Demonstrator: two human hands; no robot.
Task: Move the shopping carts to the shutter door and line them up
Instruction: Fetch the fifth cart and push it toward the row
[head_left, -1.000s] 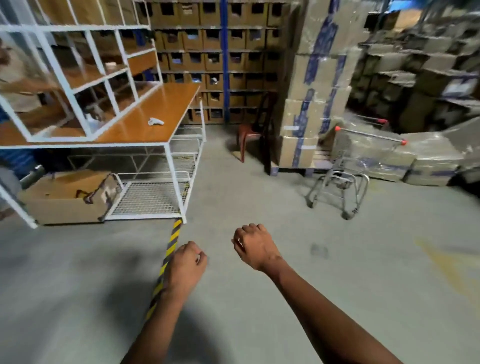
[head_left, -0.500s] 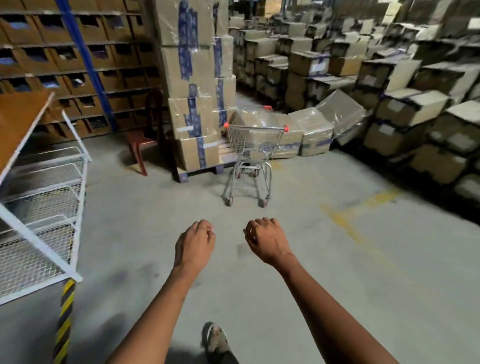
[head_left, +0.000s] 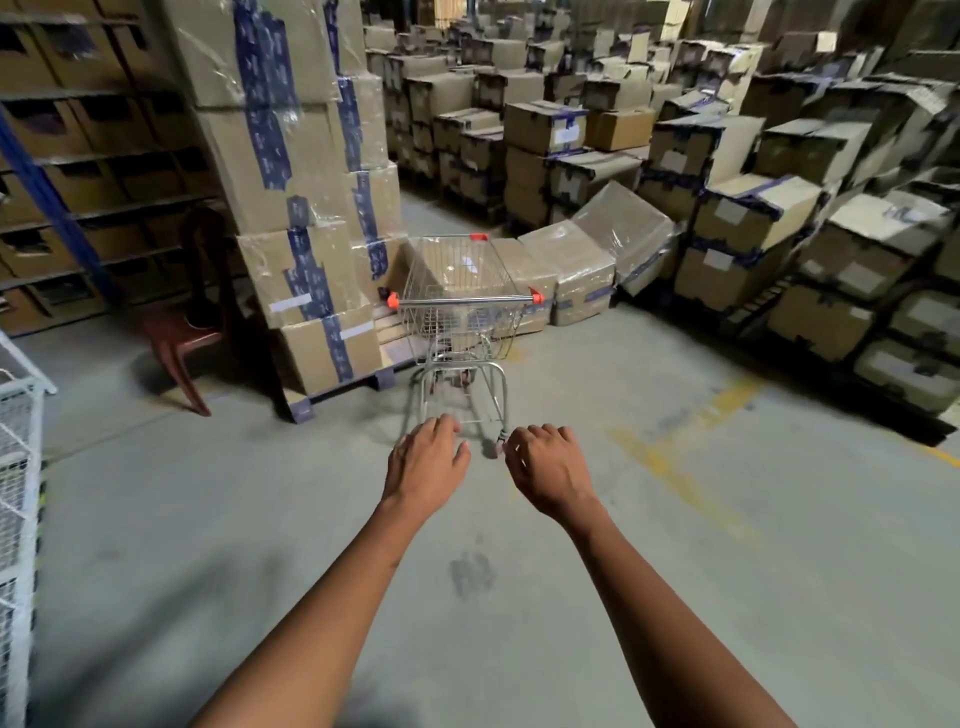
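Observation:
A small silver wire shopping cart (head_left: 460, 312) with orange handle ends stands on the concrete floor ahead of me, its handle bar facing me. It is empty. My left hand (head_left: 425, 465) and my right hand (head_left: 546, 467) are stretched out side by side, short of the cart's handle and apart from it. Both hands hold nothing, with fingers loosely curled. No shutter door is in view.
A tall stack of taped cardboard boxes (head_left: 291, 197) on a pallet stands just left of the cart. A red plastic chair (head_left: 187, 322) sits beside it. Box piles (head_left: 779, 208) fill the right and the back. A white wire rack (head_left: 18, 467) is at the left edge.
My view has swung right, away from the wooden-topped rack, and closer to the cart, which now sits straight ahead. Both hands stay extended and empty.

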